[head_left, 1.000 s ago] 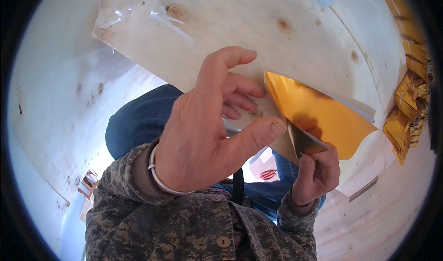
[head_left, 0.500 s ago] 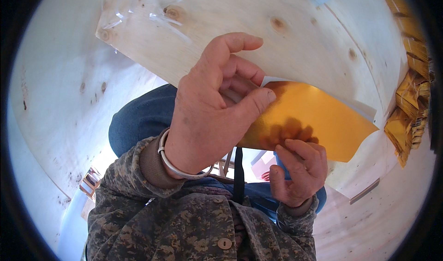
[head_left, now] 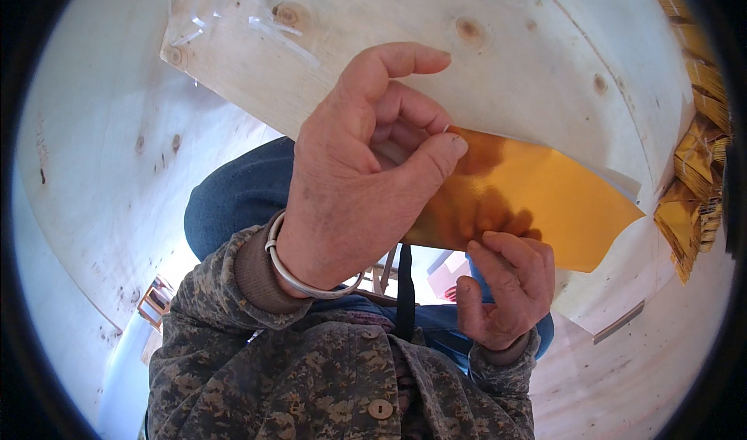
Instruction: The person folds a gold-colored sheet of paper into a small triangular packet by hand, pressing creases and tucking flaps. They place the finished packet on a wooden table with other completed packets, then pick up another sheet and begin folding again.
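A shiny gold foil paper sheet [head_left: 560, 206] is spread in front of me, its near edge resting by my lap. My left hand [head_left: 350, 168] pinches the sheet's left far corner between thumb and curled fingers, while its forefinger arches free above. At the near edge, my right hand [head_left: 510, 288] has its fingertips against or just beside the foil, thumb held apart from the fingers. Dark reflections of the fingers show in the foil. Part of the sheet's left end is hidden behind my left hand.
A pale plywood board [head_left: 529, 74] lies beneath the sheet. Clear plastic strips [head_left: 284, 35] are at the far left. Folded gold paper pieces [head_left: 689, 183] are heaped along the right side. A narrow strip [head_left: 618, 322] lies at the lower right.
The left thumb and fingers have closed on the sheet's far left corner, and the pale edge there is now mostly covered. The right hand has hardly moved.
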### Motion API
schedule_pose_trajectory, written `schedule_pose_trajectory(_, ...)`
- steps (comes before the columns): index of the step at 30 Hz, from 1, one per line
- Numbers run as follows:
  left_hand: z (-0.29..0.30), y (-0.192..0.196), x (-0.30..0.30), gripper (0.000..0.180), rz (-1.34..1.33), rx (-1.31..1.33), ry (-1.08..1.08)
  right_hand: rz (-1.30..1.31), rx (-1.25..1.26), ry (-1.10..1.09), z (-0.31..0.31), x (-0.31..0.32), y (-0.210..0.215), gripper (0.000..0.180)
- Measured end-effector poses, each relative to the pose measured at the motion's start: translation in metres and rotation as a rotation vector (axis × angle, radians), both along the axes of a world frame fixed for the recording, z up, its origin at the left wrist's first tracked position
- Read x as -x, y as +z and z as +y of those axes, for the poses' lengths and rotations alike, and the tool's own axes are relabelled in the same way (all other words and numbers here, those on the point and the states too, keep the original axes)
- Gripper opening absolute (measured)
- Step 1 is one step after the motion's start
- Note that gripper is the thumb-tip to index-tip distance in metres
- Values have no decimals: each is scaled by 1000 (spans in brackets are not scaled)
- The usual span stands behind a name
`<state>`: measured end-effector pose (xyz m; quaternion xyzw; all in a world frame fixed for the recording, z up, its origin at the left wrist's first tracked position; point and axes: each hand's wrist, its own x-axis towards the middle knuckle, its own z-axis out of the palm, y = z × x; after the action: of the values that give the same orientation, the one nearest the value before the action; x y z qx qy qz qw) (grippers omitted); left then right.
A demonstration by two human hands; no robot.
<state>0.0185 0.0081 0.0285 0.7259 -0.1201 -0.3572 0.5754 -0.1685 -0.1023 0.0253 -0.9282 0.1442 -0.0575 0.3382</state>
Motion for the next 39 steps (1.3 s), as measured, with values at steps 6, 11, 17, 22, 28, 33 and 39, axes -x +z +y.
schedule_pose_trajectory(6, -1, 1, -1, 52, 14, -26, 8, 0, 3, 2, 0, -1, 0, 27)
schedule_pose_trajectory(11, -2, 1, -1, 51, -26, -16, 5, 6, -38, -12, -1, -1, 3, 29)
schedule_pose_trajectory(17, -8, 5, -4, 48, -71, -61, -24, -39, -24, -110, -5, 4, 9, 30)
schedule_pose_trajectory(22, -14, -1, -16, 45, -156, -54, -49, -28, 191, -334, -21, 14, 9, 34)
schedule_pose_trajectory(28, -17, -9, -31, 39, -311, -146, -59, 95, 262, -470, -31, 25, 3, 44)
schedule_pose_trajectory(33, -20, -12, -28, 35, -471, -262, -71, 131, 244, -457, -33, 25, -3, 67)
schedule_pose_trajectory(39, -17, -13, -29, 33, -536, -324, -109, 163, 196, -499, -34, 29, -3, 74)
